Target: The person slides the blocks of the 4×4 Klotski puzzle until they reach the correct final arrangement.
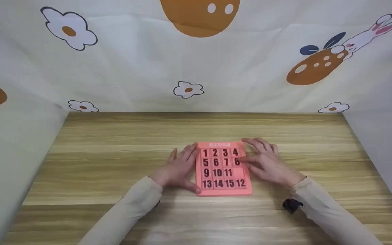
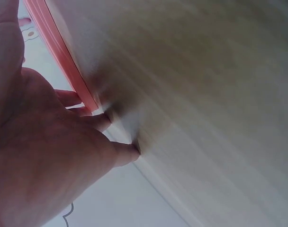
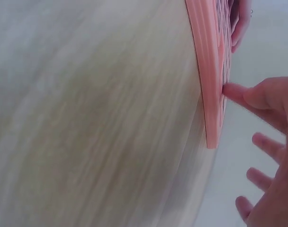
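Note:
A pink number sliding puzzle [image 1: 225, 193] lies flat on the table, with black-numbered tiles in rows. Its top rows read 1 to 4 and 5 to 8; the third holds 9, 10 and 11, with a gap at its right end; the bottom reads 13, 14, 15, 12. Along the left edge, my left hand [image 1: 177, 172] rests with fingers extended at the upper side and the thumb at the lower corner. My right hand [image 1: 267, 165] touches the tile 8 [image 1: 236, 163] with a fingertip, its other fingers spread beside the right edge.
The wood-grain table [image 1: 114, 163] extends around the puzzle. A pale patterned cloth [image 1: 131, 61] stands behind it, with more cloth at both sides. A small black object [image 1: 292, 205] is at the right sleeve's cuff.

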{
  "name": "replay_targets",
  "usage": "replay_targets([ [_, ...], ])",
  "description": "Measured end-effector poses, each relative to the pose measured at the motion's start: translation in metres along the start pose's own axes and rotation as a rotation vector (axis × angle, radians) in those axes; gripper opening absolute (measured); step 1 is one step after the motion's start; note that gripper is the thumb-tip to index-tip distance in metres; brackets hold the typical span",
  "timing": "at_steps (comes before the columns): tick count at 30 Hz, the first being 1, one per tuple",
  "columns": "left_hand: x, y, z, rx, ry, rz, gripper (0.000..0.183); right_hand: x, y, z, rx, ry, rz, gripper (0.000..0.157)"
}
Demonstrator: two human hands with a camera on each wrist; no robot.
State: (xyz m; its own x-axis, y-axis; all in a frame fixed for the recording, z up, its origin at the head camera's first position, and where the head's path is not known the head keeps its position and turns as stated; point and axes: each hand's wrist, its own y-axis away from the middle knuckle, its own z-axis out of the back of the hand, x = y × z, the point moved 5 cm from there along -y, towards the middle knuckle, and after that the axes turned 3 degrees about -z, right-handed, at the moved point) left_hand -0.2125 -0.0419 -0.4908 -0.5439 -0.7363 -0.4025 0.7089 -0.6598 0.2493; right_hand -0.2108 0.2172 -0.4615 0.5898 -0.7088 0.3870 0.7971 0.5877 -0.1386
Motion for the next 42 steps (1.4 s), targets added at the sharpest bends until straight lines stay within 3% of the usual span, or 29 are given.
replay_targets([
  [7, 0.0, 0.0, -0.001, 0.0, -0.016, -0.001, 0.134, 0.0, 0.005, -0.002, 0.04, -0.027, 0.035, 0.031],
  [14, -0.001, 0.001, 0.0, -0.002, -0.008, -0.007, 0.133, 0.015, 0.016, -0.002, 0.118, -0.2, 0.22, 0.02],
  [17, -0.001, 0.001, 0.001, -0.006, 0.001, -0.006, 0.133, 0.019, 0.019, -0.003, 0.154, -0.233, 0.244, 0.018],
  [20, -0.002, 0.001, 0.002, -0.001, 0.003, 0.0, 0.133, 0.018, 0.02, -0.004, 0.158, -0.223, 0.223, 0.017],
  [27, -0.001, 0.0, 0.0, 0.013, -0.006, 0.008, 0.133, 0.013, 0.016, -0.001, 0.075, -0.151, 0.159, 0.017],
  [32, 0.0, 0.0, -0.001, 0.017, 0.002, 0.01, 0.133, 0.025, 0.015, -0.008, 0.085, -0.145, 0.237, 0.02],
  [38, 0.001, -0.001, -0.001, 0.022, -0.001, 0.009, 0.133, 0.039, 0.015, -0.022, 0.144, -0.092, 0.29, 0.036],
  [42, 0.001, -0.001, -0.001, 0.021, -0.006, 0.009, 0.134, 0.039, 0.015, -0.021, 0.109, -0.081, 0.309, 0.031],
])
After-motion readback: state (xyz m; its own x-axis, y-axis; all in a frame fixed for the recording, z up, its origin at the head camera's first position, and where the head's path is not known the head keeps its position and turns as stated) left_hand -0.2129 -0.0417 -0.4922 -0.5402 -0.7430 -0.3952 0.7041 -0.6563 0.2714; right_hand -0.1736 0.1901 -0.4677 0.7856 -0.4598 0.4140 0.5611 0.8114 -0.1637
